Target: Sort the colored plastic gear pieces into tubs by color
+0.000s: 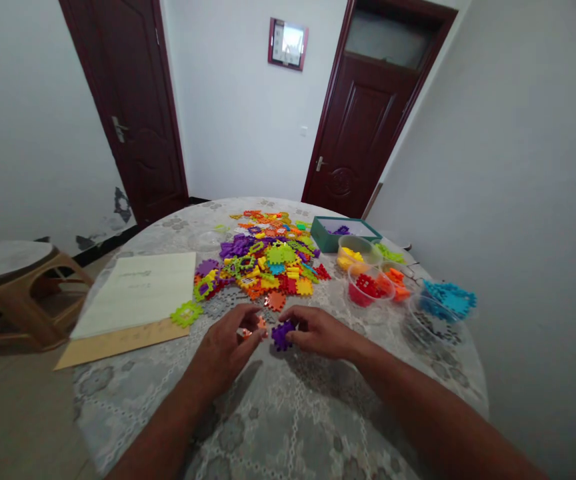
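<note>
My right hand (318,331) pinches a purple notched building-block piece (282,336) between thumb and fingers, just over the table. Close beside it on the left, my left hand (228,343) curls its thumb and fingers around an orange notched piece (261,325), partly hidden by the fingers. A small gap separates the two pieces. Just beyond my hands lies another orange-red notched piece (275,301), at the near edge of a large mixed heap of colourful notched pieces (281,255). Grey pieces (221,303) lie flat behind my left hand.
Clear tubs on the right hold red pieces (368,287), yellow pieces (351,258), orange pieces (398,283) and blue pieces (448,300). A green box (324,237) stands behind them. Left lie a paper sheet (135,293) and cardboard (123,345). A stool (23,293) stands beyond the table.
</note>
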A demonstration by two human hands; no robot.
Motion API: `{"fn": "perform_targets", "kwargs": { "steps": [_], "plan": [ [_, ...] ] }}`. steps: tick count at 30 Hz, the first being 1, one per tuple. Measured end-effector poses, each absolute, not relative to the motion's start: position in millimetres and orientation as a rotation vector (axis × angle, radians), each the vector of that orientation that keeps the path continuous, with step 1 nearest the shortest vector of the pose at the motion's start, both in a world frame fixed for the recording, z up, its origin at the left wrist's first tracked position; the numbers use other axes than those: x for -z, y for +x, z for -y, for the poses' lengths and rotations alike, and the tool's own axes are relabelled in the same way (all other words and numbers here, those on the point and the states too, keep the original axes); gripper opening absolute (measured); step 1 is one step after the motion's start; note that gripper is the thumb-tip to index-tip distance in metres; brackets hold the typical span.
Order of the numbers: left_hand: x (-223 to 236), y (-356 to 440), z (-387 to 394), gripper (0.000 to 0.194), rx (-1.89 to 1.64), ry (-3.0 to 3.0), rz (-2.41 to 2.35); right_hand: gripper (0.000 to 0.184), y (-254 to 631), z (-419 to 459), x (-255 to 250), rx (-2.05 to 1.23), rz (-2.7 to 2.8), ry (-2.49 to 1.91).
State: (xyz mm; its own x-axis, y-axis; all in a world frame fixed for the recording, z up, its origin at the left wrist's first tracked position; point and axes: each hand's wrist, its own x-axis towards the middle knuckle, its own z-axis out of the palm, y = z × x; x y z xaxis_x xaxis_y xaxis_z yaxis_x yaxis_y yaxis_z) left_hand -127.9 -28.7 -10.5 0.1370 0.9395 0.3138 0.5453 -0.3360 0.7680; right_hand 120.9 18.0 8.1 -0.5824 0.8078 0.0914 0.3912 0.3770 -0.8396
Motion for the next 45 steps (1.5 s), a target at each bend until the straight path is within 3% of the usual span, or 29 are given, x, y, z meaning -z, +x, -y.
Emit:
{"fn": "perform_targets", "kwargs": {
  "steps": [4,7,9,13,16,20,26,30,34,38,45],
  "plan": [
    [13.4,-134.5,26.5,0.024,-1.17,2.126,-1.59,0.028,158.6,-75.3,-56.6,-1.06,2.149,-1.277],
    [15.5,-136.3,25.9,0.021,-1.211,2.247,-1.65,0.025,180.6,-123.3,-90.6,-0.625,1.882,-1.491],
    [16.6,-137.2,25.4,0.02,-1.232,2.306,-1.677,0.034,190.4,-144.3,-108.4,-0.383,1.696,-1.464],
    [17.5,-140.4,23.8,0.019,-1.251,2.329,-1.736,0.041,201.9,-154.2,-124.9,-0.265,1.624,-1.389],
    [17.7,-140.6,25.6,0.019,-1.204,2.317,-1.79,0.037,197.4,-143.2,-107.0,-0.276,1.64,-1.376],
    [16.8,-135.4,32.0,0.02,-1.036,2.307,-1.885,0.028,164.9,-99.0,-36.1,-0.325,1.901,-1.337],
    [8.9,-150.1,35.7,0.028,-1.044,2.255,-2.096,0.043,114.9,-11.0,49.5,-0.3,2.313,-0.865],
    [12.8,-179.5,30.4,0.038,-1.018,2.199,-2.351,0.052,105.1,-0.9,53.1,-0.272,2.448,-0.751],
    [27.3,-190.1,24.7,0.046,-0.677,2.112,-2.546,0.048,103.2,-4.4,49.4,-0.259,2.525,-0.76],
    [34.3,-174.6,26.7,0.043,-0.474,2.205,-2.427,0.045,101.3,-2.1,47.1,-0.292,2.505,-0.783],
    [46.1,-140.6,30.9,0.045,-0.652,2.396,-2.043,0.034,100.7,-5.2,46.1,-0.4,2.377,-0.771]
  ]
}}
